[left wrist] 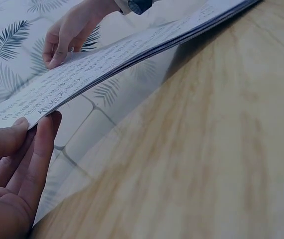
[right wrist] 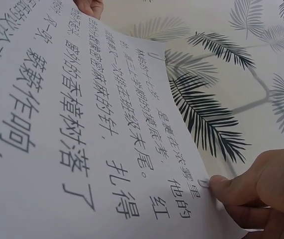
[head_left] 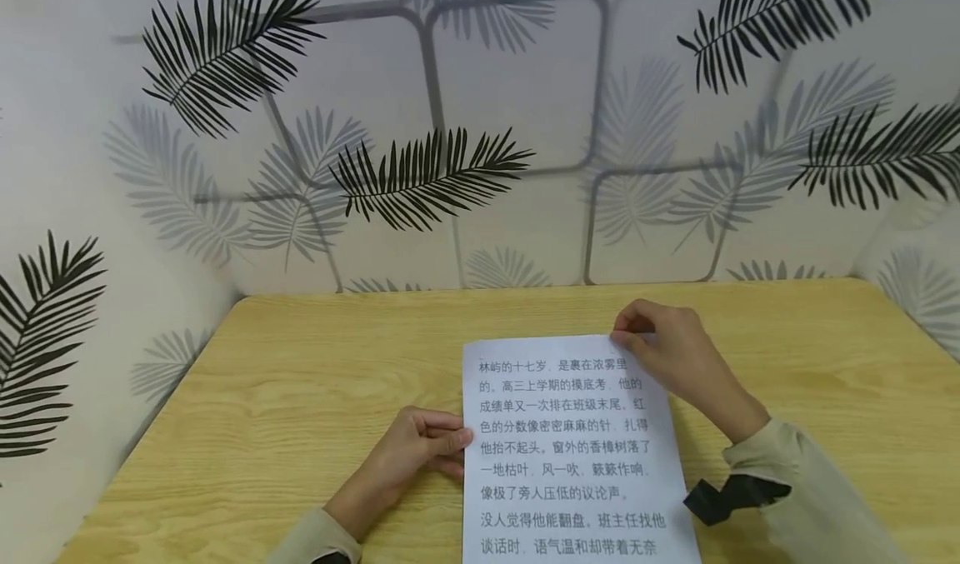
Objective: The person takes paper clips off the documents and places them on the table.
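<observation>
A wood-grain table point(head_left: 300, 364) stands before a wall point(head_left: 517, 89) patterned with feathery leaves point(head_left: 435, 180).

Yellowish wood-grain table point(head_left: 300, 364), pale wall point(head_left: 517, 89) with black-and-grey palm fronds point(head_left: 431, 179) past its back edge, white rectangular paper point(head_left: 573, 457) with dark print point(head_left: 570, 447), cloth sleeves point(head_left: 821, 489) kinda beige, lighting's murky though.

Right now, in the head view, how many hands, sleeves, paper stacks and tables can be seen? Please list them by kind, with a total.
Hands: 2 (left hand, right hand)
Sleeves: 2 (left sleeve, right sleeve)
Paper stack: 1
Table: 1
Total: 6
</observation>
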Demonstrator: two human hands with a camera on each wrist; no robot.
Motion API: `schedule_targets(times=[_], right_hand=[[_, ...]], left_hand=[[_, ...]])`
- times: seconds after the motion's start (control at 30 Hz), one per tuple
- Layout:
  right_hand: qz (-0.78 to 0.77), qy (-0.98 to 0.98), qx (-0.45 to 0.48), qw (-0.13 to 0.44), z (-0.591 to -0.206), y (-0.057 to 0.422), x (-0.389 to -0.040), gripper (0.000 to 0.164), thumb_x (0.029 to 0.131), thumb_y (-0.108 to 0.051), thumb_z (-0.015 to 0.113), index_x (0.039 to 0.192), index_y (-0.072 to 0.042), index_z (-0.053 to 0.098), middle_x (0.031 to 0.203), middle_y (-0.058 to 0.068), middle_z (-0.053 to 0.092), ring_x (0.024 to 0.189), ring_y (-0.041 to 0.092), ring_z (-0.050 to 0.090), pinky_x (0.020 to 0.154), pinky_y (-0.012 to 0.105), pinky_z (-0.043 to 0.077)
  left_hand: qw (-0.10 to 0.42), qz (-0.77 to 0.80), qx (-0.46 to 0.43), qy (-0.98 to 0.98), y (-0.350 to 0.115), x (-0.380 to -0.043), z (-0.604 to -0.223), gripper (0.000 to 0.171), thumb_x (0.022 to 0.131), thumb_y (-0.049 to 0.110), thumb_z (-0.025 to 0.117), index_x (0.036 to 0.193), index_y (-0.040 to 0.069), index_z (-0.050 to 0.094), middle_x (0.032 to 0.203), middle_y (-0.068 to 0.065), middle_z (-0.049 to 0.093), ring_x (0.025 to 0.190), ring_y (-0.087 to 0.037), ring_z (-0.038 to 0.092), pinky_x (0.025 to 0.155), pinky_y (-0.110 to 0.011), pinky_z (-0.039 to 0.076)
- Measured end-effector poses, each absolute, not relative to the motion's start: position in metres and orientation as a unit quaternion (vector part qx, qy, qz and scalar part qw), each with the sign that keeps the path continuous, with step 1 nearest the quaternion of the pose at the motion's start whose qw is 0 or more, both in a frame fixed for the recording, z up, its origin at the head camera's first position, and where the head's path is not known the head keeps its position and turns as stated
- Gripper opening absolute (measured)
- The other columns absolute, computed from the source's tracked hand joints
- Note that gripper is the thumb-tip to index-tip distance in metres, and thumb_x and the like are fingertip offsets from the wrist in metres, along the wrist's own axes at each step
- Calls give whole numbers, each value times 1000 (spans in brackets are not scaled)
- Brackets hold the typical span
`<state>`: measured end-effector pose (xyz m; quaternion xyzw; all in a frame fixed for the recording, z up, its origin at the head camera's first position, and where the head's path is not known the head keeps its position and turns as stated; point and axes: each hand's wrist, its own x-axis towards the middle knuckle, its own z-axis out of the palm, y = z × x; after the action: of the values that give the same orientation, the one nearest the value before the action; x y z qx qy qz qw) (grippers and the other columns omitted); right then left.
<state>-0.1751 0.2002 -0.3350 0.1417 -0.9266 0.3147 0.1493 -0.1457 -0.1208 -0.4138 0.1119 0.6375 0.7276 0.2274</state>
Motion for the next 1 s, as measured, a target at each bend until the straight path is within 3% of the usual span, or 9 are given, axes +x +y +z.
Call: schedule_targets(times=[0.37, 0.57, 1.0], right_hand=[[320, -925, 170, 119, -333, 202, -172, 7, 89, -2, 67, 87, -4, 61, 84, 7, 68, 79, 22, 64, 69, 36, 50], [337, -919, 178, 96, -329, 204, -170, 6, 94, -3, 60, 90, -4, 55, 84, 5, 63, 71, 17, 52, 62, 27, 41], [373, -909, 170, 80, -329, 204, -170, 6, 95, -2, 58, 91, -4, 54, 84, 4, 59, 74, 18, 50, 62, 24, 39]], left_hand=[[223, 721, 116, 646, -121, -147, -413, 32, 88, -1, 66, 109, -24, 57, 88, -20, 71, 70, -17, 70, 67, -33, 60], [219, 717, 115, 652, -119, -147, -411, 33, 88, -1, 66, 110, -24, 57, 91, -23, 71, 71, -17, 70, 68, -34, 60], [210, 719, 117, 652, -119, -145, -413, 32, 88, -3, 65, 109, -25, 56, 93, -29, 68, 70, -17, 70, 67, -35, 60]])
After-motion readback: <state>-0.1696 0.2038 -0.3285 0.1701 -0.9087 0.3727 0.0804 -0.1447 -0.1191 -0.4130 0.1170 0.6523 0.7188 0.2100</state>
